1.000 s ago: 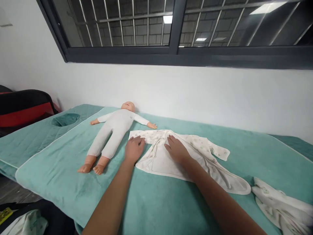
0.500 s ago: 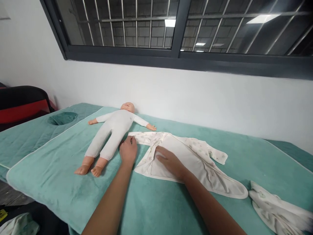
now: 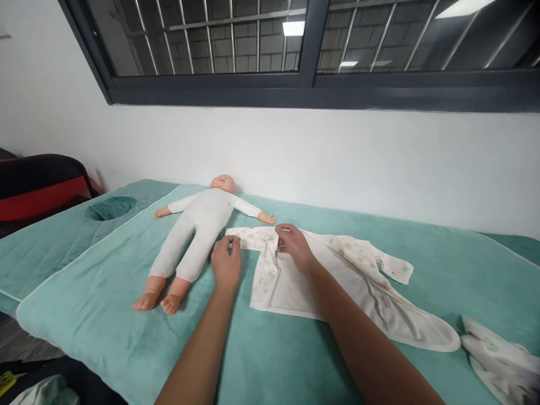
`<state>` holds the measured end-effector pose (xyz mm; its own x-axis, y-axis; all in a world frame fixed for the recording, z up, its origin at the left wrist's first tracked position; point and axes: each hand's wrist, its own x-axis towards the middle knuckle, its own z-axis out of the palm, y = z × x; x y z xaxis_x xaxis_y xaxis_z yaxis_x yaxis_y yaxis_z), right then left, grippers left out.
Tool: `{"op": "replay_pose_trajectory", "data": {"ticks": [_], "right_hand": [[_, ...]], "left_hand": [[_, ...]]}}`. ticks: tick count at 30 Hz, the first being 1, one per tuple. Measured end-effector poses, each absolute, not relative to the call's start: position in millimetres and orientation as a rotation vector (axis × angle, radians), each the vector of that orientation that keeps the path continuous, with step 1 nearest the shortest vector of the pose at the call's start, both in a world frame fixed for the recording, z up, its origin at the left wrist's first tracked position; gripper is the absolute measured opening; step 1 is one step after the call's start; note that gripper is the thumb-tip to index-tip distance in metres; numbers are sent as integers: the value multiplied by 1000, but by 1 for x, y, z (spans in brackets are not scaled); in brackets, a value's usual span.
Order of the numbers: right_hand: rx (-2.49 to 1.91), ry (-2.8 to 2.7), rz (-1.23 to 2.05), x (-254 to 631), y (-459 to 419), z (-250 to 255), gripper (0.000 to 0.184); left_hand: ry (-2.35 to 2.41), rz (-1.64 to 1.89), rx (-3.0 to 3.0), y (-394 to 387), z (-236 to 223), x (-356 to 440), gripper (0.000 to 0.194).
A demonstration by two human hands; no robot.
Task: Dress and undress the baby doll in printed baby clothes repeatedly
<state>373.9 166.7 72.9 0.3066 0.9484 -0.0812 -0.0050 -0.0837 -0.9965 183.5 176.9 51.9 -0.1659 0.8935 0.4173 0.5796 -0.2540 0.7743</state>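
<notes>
A white printed baby shirt lies spread out with its front unfastened and its pale inside showing. My left hand is closed in a pinch at the lower edge of the left-lying sleeve. Near the neckline, my right hand has its fingers curled and closed on the cloth; its fingertips are partly hidden. Left of the shirt a baby doll in a white bodysuit lies on its back, arms spread, one hand close to the shirt's sleeve.
A green padded bed cover lies beneath everything, with a round recess at far left. Another printed white garment is crumpled at lower right. A red and black chair stands left; the wall runs behind.
My right hand has moved up from the shirt's inside to near the neckline. The left front flap now lies straighter. My left hand stays at the sleeve, and the view has shifted slightly.
</notes>
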Motion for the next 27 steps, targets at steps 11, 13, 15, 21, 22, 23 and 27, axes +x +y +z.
{"op": "replay_pose_trajectory", "data": {"ticks": [11,13,15,21,22,23,27], "right_hand": [[-1311,-915,1016,384,157,68,26],[-1303,-873,1014,388,157,67,26],[-1288,-842,1012,391,157,66,26],[-1244,-839,1027,393,155,68,25],[-1230,-856,1033,392,155,69,26],[-1212,-881,1040,391,155,70,27],[-1160,-1082,1043,384,159,68,38]], "left_hand": [[1135,892,2606,68,46,187,45],[1205,869,2648,63,44,190,47],[1269,889,2668,62,43,192,40],[1353,1182,2279,63,40,188,20],[1382,1235,2099,63,41,187,23],[1421,1284,1909,63,43,187,26],[1547,1392,1365,65,52,188,43]]}}
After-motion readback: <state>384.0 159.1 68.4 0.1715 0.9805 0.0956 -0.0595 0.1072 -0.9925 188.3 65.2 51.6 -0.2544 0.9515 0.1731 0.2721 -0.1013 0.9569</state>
